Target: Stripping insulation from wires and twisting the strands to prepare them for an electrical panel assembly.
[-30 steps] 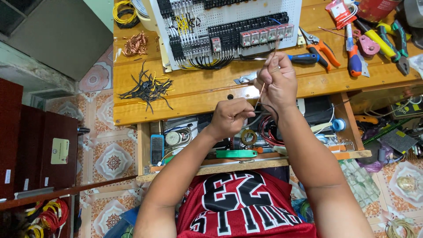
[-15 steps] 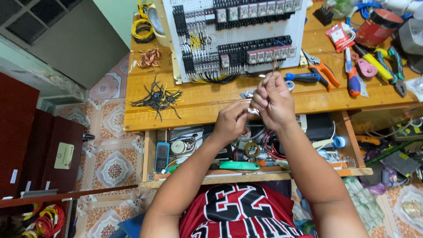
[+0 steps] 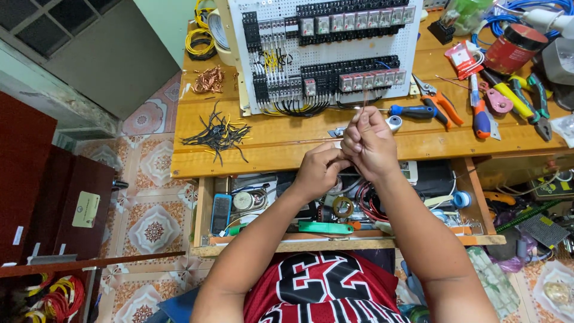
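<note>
My right hand [image 3: 372,143] is closed around a thin wire [image 3: 365,99] that sticks up above the fingers. My left hand [image 3: 317,170] presses against the right one from the left, fingers pinched at the wire's lower part. Both hands hover over the front edge of the wooden workbench [image 3: 269,146]. Just beyond them stands a white perforated panel [image 3: 326,51] fitted with rows of black relays and terminal blocks, with black and yellow wires looped at its bottom.
A heap of black and yellow wire offcuts [image 3: 216,134] lies left of the hands, copper scraps [image 3: 208,79] farther back. A blue-handled screwdriver [image 3: 412,110], orange pliers [image 3: 441,100] and more tools lie to the right. Below the hands is an open drawer [image 3: 335,209] of clutter.
The view has shifted, so bench and panel sit lower and larger in frame. My hands stayed together on the wire, which now points up toward the panel.
</note>
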